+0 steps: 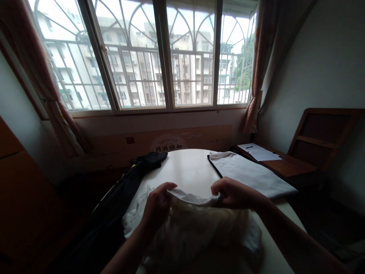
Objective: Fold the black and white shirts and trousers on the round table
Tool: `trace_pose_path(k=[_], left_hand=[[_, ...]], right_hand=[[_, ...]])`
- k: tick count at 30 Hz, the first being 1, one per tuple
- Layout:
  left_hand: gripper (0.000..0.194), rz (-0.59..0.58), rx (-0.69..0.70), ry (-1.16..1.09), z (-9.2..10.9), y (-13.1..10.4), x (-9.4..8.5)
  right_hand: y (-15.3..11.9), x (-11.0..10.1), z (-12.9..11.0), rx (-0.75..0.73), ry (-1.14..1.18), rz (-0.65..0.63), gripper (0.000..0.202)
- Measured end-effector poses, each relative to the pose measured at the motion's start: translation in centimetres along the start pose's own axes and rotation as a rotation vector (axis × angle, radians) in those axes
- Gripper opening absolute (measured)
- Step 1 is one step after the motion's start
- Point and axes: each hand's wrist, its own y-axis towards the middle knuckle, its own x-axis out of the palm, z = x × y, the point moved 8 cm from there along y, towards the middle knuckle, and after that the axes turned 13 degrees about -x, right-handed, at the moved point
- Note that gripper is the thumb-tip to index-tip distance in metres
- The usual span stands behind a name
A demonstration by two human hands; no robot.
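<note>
A thin white garment (196,228) hangs between my two hands above the near part of the round white table. My left hand (159,203) is closed on one end of its upper edge, the thumb lying on top. Around the other end of that edge my right hand (229,192) is closed too. The edge sags slightly between them, like a neckline or waistband; which one I cannot tell. Below, the cloth falls in loose, blurred folds. A folded white garment with a dark trim (248,171) lies on the table, just beyond my right hand.
Black clothing (131,182) drapes over the left edge of the white table (185,163). At the right stands a wooden chair (322,140) with papers (259,152) on its seat. A cardboard panel (142,142) leans under the barred window (188,68), between tied curtains.
</note>
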Motion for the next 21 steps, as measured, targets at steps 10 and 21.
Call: trace_pose_path(k=[10, 21], left_hand=[[0.030, 0.096, -0.196, -0.338, -1.9, 1.4, -2.0], [0.033, 0.161, -0.263, -0.517, -1.7, 1.1, -2.6]], right_hand=[[-2.3, 0.1, 3.6, 0.288, -0.014, -0.228, 0.024], [-1.5, -4.3, 2.9, 0.230, -0.266, 0.343, 0.028]])
